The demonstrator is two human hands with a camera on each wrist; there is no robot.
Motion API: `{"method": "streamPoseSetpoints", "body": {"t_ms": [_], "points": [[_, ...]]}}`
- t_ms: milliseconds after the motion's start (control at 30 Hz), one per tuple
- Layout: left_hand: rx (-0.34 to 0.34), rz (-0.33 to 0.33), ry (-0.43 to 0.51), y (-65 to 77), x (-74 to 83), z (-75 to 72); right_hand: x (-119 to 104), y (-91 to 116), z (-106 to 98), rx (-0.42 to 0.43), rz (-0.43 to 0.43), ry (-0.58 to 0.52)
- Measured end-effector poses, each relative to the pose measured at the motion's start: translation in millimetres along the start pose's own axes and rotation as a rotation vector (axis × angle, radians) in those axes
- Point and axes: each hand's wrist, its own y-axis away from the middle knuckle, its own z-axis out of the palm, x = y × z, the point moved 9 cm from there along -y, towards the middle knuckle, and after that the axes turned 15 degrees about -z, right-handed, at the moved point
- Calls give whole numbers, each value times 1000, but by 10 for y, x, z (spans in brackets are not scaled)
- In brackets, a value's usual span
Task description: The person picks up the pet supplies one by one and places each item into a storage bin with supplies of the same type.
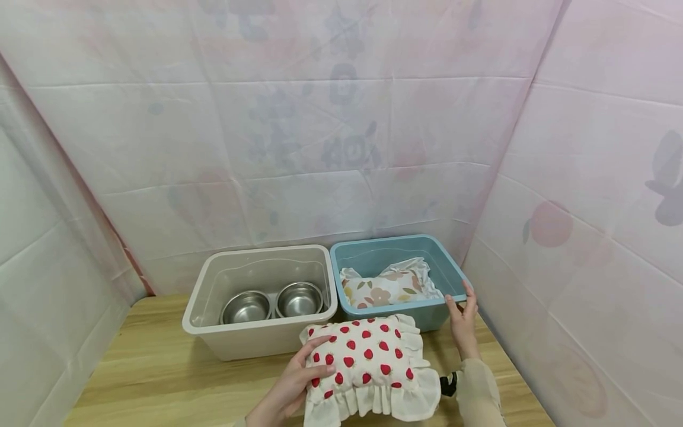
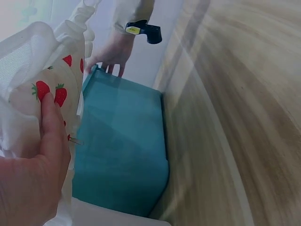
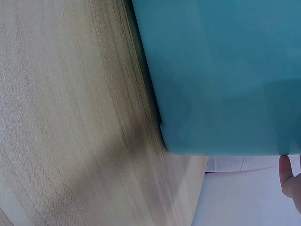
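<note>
My left hand (image 1: 294,379) holds a small cream pillow (image 1: 368,359) with red strawberries and a ruffled edge by its left side, thumb on top. The pillow is raised in front of the bins. My right hand (image 1: 463,323) grips the front right corner of a blue plastic bin (image 1: 397,307), with fingertips at its rim. Inside that bin lies a floral pillow (image 1: 389,289) with white ruffles. The left wrist view shows the right hand at the bin's corner; in the right wrist view one finger (image 3: 285,172) touches the bin's side.
A beige bin (image 1: 256,341) stands directly left of the blue one, with two steel bowls (image 1: 299,299) in it. Both bins sit on a wooden table (image 1: 139,362). Printed cloth walls (image 1: 299,148) rise close behind the bins and at both sides.
</note>
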Motion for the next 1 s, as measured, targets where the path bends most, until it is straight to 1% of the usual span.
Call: {"method": "streamPoseSetpoints", "body": {"t_ms": [100, 333, 567, 800, 1000], "points": [[3, 1, 6, -9, 24, 25, 6, -4, -7, 2, 3, 0], [-19, 21, 12, -50, 72, 118, 18, -33, -15, 15, -11, -8], [-31, 27, 20, -76, 96, 180, -13, -13, -4, 2, -17, -3], [-11, 14, 25, -85, 97, 221, -45, -6, -1, 16, -27, -7], [-8, 16, 26, -104, 97, 301, -20, -23, -6, 21, -28, -8]]}}
